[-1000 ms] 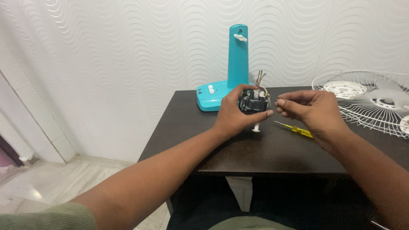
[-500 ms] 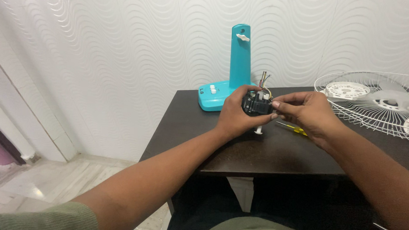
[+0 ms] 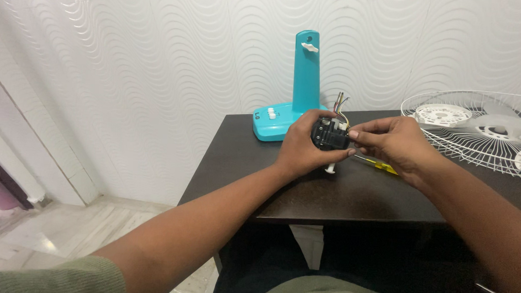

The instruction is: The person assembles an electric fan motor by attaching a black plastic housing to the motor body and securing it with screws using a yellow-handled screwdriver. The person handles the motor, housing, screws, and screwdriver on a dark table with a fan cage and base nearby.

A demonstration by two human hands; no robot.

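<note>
My left hand (image 3: 300, 148) grips a small black fan motor (image 3: 329, 135) with coloured wires (image 3: 341, 105) sticking up from its top and a white shaft below. My right hand (image 3: 392, 144) pinches at the motor's right side with thumb and fingertips touching it. Both hands hover just above a dark brown table (image 3: 329, 190). A yellow-handled screwdriver (image 3: 381, 165) lies on the table under my right hand.
A teal fan stand (image 3: 301, 89) with white buttons on its base sits at the back of the table against the wavy white wall. A white wire fan guard (image 3: 484, 130) with blades lies on the right side. Tiled floor lies to the left.
The motor and both hands stay nearly in place; my right fingers have shifted slightly along the motor's right side.
</note>
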